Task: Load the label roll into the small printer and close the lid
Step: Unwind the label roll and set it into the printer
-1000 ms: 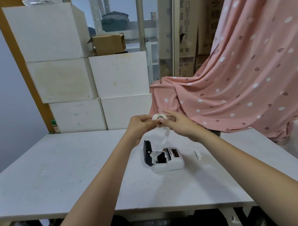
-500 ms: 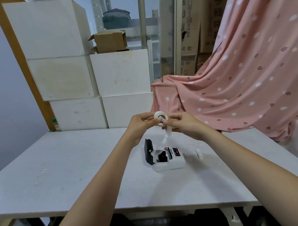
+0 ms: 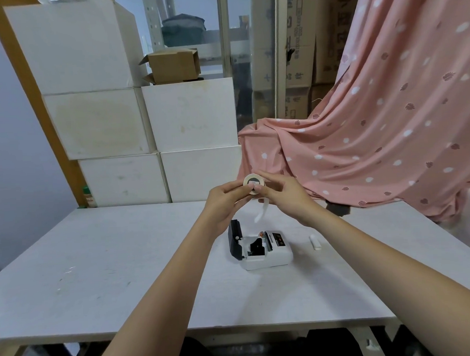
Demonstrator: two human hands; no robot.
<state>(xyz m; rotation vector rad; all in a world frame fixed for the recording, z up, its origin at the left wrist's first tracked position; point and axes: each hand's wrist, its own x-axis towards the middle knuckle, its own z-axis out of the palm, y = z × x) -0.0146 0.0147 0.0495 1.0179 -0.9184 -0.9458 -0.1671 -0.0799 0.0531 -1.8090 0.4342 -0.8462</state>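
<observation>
Label roll (image 3: pixel 253 184) between both hands' fingertips

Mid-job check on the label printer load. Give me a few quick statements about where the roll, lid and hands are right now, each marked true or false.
1. The label roll is held in the air by both the left hand and the right hand. True.
2. The printer has its lid shut. False: the dark lid stands open on its left side.
3. A loose strip of labels hangs down from the roll. True.
4. The roll already sits in the printer's bay. False: it is above the printer, not inside.
5. A small white piece lies on the table right of the printer. True.
</observation>
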